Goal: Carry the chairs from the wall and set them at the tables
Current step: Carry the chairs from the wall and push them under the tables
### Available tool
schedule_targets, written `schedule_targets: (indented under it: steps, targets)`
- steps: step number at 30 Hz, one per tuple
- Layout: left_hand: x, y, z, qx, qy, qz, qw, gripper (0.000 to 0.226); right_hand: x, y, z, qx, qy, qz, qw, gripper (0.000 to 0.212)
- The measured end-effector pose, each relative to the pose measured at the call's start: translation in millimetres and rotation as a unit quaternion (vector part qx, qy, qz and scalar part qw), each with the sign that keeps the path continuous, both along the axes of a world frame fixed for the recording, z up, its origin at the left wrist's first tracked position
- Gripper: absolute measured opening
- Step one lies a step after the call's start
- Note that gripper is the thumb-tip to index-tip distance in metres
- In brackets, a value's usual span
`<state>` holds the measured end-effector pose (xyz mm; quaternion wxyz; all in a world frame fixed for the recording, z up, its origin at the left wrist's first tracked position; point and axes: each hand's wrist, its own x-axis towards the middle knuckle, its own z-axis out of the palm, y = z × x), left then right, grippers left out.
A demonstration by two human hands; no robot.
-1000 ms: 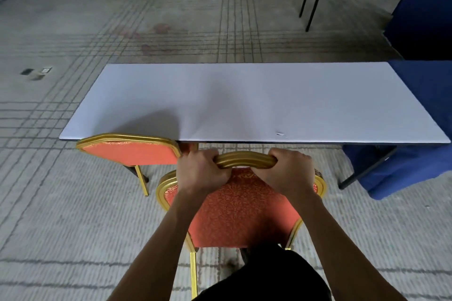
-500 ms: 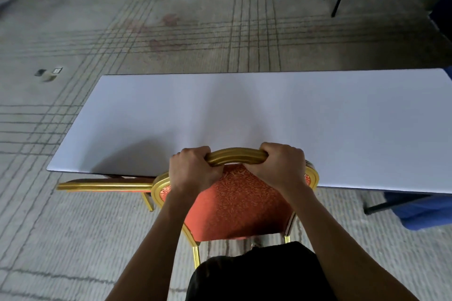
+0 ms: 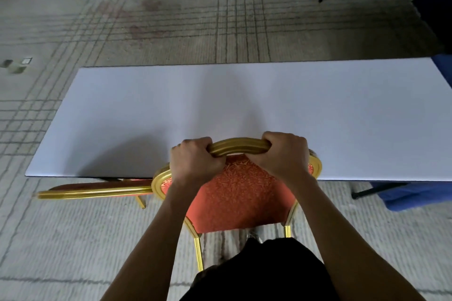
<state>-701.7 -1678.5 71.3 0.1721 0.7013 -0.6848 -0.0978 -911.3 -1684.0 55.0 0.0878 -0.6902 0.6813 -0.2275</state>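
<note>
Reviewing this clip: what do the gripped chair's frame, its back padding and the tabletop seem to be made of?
Chair frame: probably metal tubing in gold paint; the top rail is ridged and slightly glossy.
Back padding: woven fabric, orange-red and matte, with a raised ornamental pattern.
Tabletop: a smooth, pale, matte sheet with a thin edge, perhaps laminate or plastic; the look leaves it open.

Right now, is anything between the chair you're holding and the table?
Nothing visible. The left hand and right hand grip the chair by its top rail, its back already at the table edge. A second chair stands just left of it, not ahead. Under the table is hidden.
</note>
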Motion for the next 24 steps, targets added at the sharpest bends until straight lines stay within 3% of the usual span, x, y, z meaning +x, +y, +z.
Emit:
schedule_targets:
  steps: [10, 13, 18, 24]
  targets:
    - [8.4, -19.5, 12.7, -0.080, 0.012, -0.048, 0.996, 0.032, 1.5, -8.5, 18.8, -0.060, 0.009, -0.012, 0.998, 0.057]
    - [10.8, -19.6, 4.5, -0.065, 0.011, -0.044, 0.997, 0.031, 4.4, -8.4, 11.2, -0.043, 0.007, -0.011, 0.999, 0.058]
    - [12.6, -4.3, -31.8, 0.002, -0.016, -0.032, 0.999, 0.036, 15.2, 2.9, -23.5, 0.075, 0.044, -0.001, 0.996, 0.050]
    - [22.6, -5.0, -38.1, 0.041, -0.048, -0.056, 0.996, 0.032, 22.5, 12.9, -27.1, 0.062, 0.050, -0.006, 0.997, 0.050]
